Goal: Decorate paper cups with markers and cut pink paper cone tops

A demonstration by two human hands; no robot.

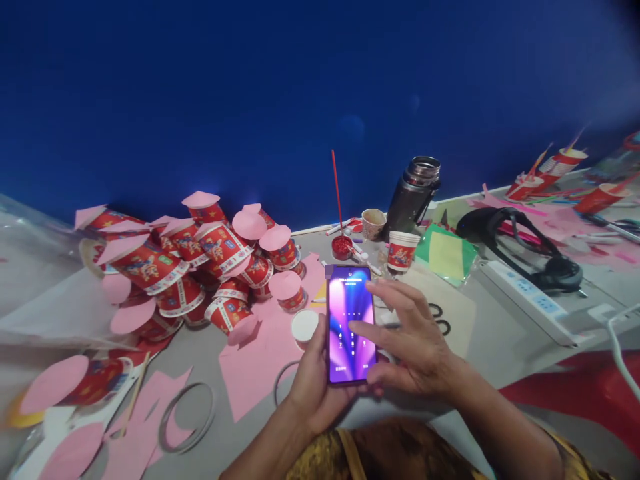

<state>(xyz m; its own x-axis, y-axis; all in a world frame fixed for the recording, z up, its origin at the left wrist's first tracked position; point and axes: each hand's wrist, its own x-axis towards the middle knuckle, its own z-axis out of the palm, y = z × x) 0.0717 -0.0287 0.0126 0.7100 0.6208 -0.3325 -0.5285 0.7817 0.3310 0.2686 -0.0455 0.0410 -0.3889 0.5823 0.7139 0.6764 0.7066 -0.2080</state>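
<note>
- Left hand (313, 383): grip holds phone (350, 370), keypad (353, 344) lit.
- Right hand (420, 340): grip wide, fingers over keypad.
- Pink-topped cups (223, 247) heaped; stacked cups (401, 257) near flask (403, 203) untopped.

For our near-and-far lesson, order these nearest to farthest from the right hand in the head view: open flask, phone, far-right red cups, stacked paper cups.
1. Phone: by the right hand.
2. Stacked paper cups: just beyond.
3. Open flask: behind them.
4. Far-right red cups: back right.
</note>
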